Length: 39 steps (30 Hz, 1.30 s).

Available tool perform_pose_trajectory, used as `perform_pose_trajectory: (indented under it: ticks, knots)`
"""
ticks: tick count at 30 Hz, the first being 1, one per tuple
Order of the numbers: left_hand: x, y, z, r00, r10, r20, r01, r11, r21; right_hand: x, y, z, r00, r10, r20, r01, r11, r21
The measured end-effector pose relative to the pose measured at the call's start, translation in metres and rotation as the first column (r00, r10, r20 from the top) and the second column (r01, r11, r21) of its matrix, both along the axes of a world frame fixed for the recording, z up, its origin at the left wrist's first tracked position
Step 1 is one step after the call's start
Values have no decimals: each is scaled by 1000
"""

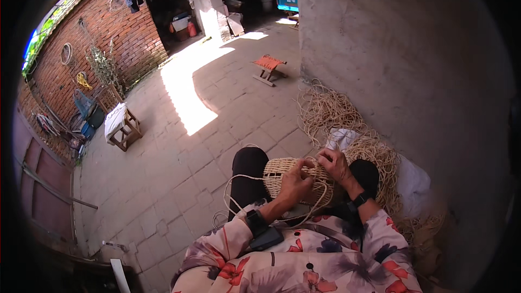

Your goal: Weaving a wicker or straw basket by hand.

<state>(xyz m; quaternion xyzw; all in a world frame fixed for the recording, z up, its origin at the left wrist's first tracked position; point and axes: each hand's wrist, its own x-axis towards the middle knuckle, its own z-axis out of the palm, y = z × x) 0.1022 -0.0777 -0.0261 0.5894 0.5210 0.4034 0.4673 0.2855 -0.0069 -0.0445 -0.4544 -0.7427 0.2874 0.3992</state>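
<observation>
A woven basket [274, 170] of pale straw-coloured cord rests between my knees, lying across my lap. My left hand [296, 182] is closed at its near side, fingers bent against the weave. Beside it, at the basket's right end, the fingers of my right hand [335, 165] are pinched together on the cord at the edge. The fingertips are small here, and the exact strand is hard to make out. A loose length of cord [245, 177] loops out to the left over my knee and back below the basket.
A tangled heap of cord [331, 109] lies to my right along the grey wall [401, 49], with white cloth or sacking [413, 178] by it. On the paved floor stand an orange-topped folding stool [269, 63] and, farther left, a wooden chair [126, 130] with white cloth.
</observation>
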Motion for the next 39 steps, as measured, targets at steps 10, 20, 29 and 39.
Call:
perform_pose_trajectory:
  ticks: [10, 20, 29, 39]
  knots:
    - [-34, -9, 74, 960, -52, 275, 6, 987, 164, -17, -35, 73, 989, -18, -145, 21, 999, 25]
    - [-66, -7, 80, 969, -28, 247, -47, 955, 293, -44, -89, 106, 959, 132, -251, -104, 987, 120]
    - [-65, -19, 9, 911, 120, -394, 35, 930, 366, -29, -82, 68, 996, 41, 74, -48, 995, 92]
    - [-63, -13, -1, 942, 105, -318, 46, 900, 434, -48, -82, 44, 891, -108, 441, -80, 919, 387]
